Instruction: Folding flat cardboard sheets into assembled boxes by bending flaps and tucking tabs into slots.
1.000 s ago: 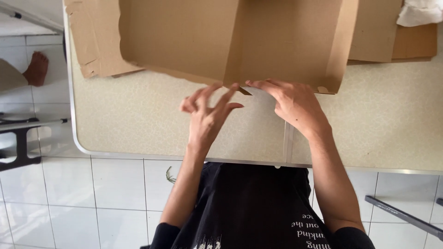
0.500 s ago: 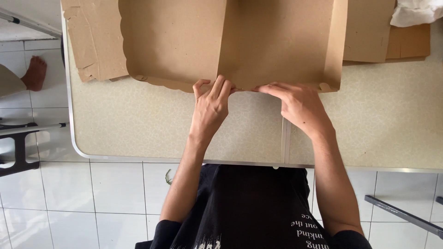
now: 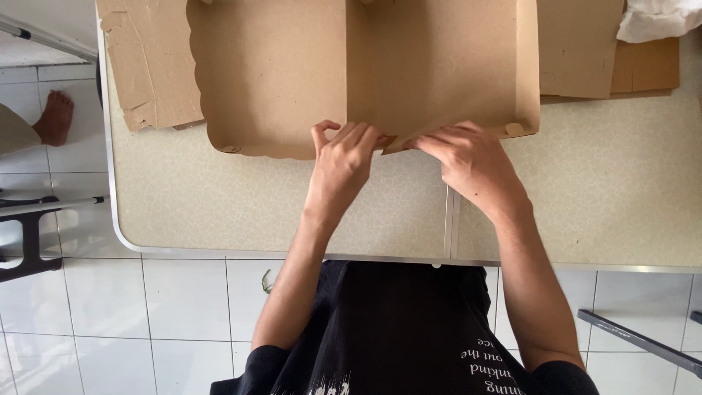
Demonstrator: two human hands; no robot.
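A brown cardboard box blank with a scalloped near edge lies spread on the pale table. Its right half has raised side walls. My left hand pinches the near edge of the cardboard at the centre fold, fingers curled on it. My right hand presses fingertips on the same near edge just right of the fold, beside the left hand. Both hands meet at the fold.
Flat cardboard sheets lie at the far left and far right of the table. White crumpled material sits at the top right corner. Another person's bare foot rests on the tiled floor at left. A dark metal frame stands nearby.
Both hands have moved forward and closed together on the near edge of the cardboard at the fold. The box has shifted slightly away and its near flap is lower.
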